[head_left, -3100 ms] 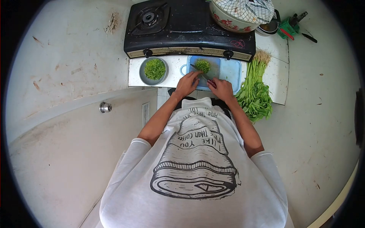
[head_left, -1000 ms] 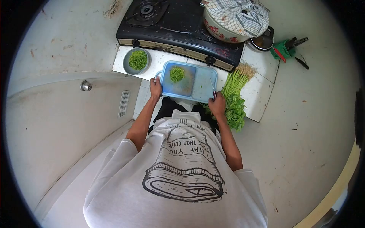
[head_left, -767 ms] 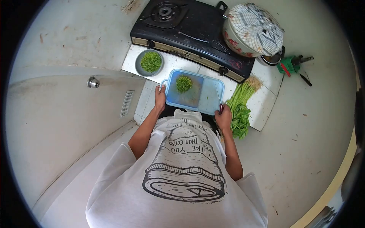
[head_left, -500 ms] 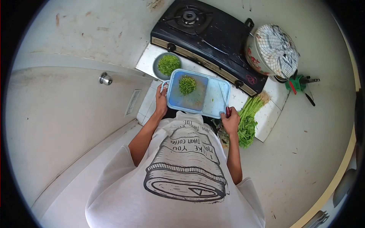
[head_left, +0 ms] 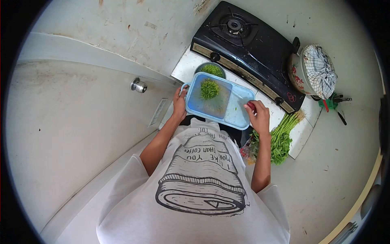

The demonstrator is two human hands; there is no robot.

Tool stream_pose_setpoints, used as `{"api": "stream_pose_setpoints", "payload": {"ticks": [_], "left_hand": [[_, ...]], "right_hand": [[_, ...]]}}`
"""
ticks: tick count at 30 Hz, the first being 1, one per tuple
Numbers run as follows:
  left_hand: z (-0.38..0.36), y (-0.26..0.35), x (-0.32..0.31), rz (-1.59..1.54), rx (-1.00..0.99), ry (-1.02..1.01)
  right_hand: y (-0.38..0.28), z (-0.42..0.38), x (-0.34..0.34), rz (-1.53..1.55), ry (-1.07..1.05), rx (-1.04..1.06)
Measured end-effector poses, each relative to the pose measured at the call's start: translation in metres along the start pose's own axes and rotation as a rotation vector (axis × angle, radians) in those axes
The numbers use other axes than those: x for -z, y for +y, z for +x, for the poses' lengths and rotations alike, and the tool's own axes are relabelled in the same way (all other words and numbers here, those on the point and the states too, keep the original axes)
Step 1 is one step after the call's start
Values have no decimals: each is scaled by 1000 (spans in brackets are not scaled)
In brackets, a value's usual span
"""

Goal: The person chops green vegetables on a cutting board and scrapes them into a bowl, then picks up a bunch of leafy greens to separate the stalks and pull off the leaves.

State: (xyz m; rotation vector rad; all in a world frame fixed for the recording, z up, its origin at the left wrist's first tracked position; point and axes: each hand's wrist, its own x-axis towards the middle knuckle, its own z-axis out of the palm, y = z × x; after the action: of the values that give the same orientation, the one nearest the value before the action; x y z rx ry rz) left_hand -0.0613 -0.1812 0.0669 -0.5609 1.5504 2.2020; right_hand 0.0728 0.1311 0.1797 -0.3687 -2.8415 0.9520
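White tee (head_left: 199, 179) w/ dark print fills the view at 6 o'clock (all dirs. from the board's centre). Black stove (head_left: 260, 57) comes next in size, at 1 o'clock, slanting, w/ 1 bare burner (head_left: 234, 26) & 2 knobs on the front. White counter (head_left: 183, 70) shows along its near edge.

Blue board (head_left: 223, 120) is mid-view, just past the tee's neckline; 2 panels, darker on L, paler on R. Flowered pot (head_left: 299, 75) under a checked cloth (head_left: 319, 71) stands btwn 2 & 3 o'clock, at the stove's R end. Leafy bunch (head_left: 282, 140), roots up, lies at 4 o'clock, partly behind the R forearm.

Grey bowl (head_left: 223, 70) of chopped greens sits at 12 o'clock, partly hidden by the board. L hand (head_left: 179, 105) is at 9 o'clock, fingers closed on the board's edge by its loop handle. R hand (head_left: 258, 116) is approx. 4 o'clock, fingers curled round the red-handled knife (head_left: 252, 106); blade blurred, over the paler panel. Can't tell if that hand touches the board.

Chopped pile (head_left: 210, 89) sits on the darker panel, approx. 11 o'clock. Smallest: 1 green scrap (head_left: 235, 108) on the paler panel.
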Motion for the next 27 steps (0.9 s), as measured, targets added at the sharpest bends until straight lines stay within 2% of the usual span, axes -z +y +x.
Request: {"api": "stream_pose_setpoints", "payload": {"ticks": [6, 9, 10, 16, 27], "left_hand": [[15, -12, 14, -39, 58, -55], [15, -9, 15, -59, 82, -85], [16, -6, 13, -68, 89, -88], [11, 6, 8, -49, 158, -35], [20, 9, 19, -20, 205, -69]], "right_hand": [[-37, 6, -24, 73, -270, -8], [-43, 3, -37, 9, -232, 90], [-44, 5, -37, 3, -302, 73], [-47, 18, -41, -16, -310, 97], [-27, 58, -61, -74, -364, 73]]}}
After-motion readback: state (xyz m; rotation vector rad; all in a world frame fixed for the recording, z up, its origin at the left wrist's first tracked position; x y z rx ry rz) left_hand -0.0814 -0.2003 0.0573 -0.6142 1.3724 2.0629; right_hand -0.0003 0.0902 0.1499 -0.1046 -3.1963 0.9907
